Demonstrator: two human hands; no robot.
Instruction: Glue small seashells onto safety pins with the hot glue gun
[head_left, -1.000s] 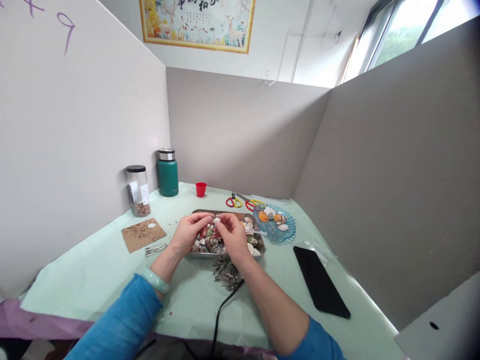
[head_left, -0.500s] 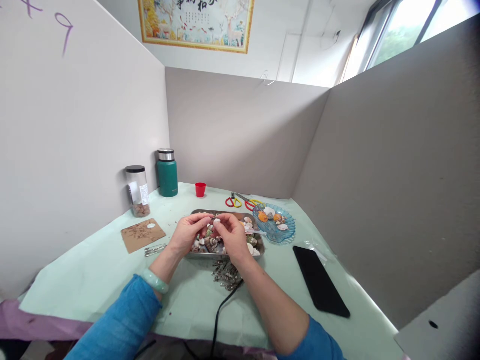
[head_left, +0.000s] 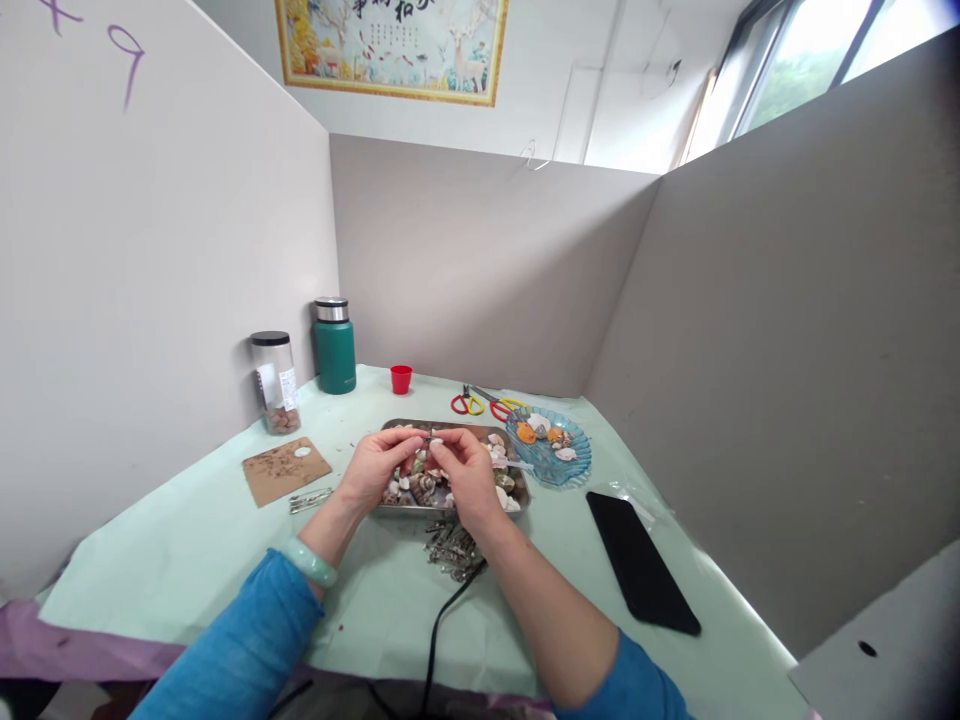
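Note:
My left hand (head_left: 381,468) and my right hand (head_left: 471,478) meet above a metal tray (head_left: 523,492). The fingers of both are pinched together, fingertips almost touching. Something small and dark shows between them, too tiny to name. Seashells (head_left: 424,488) of several shapes and colours fill the tray, partly covered by my hands. A heap of metal clips or pins (head_left: 452,552) lies just in front of the tray, close to my right wrist.
A blue glass plate (head_left: 579,468) with shells stands right of the tray, scissors (head_left: 466,404) behind. A black slab (head_left: 643,565) lies at right. To the left are brown card (head_left: 277,475), safety pins (head_left: 310,500), jar (head_left: 276,385) and green flask (head_left: 335,350). A red cup (head_left: 401,380) stands farther back.
My fingertips have shifted very slightly at the point where they meet. Both arms and the things on the table stay in place.

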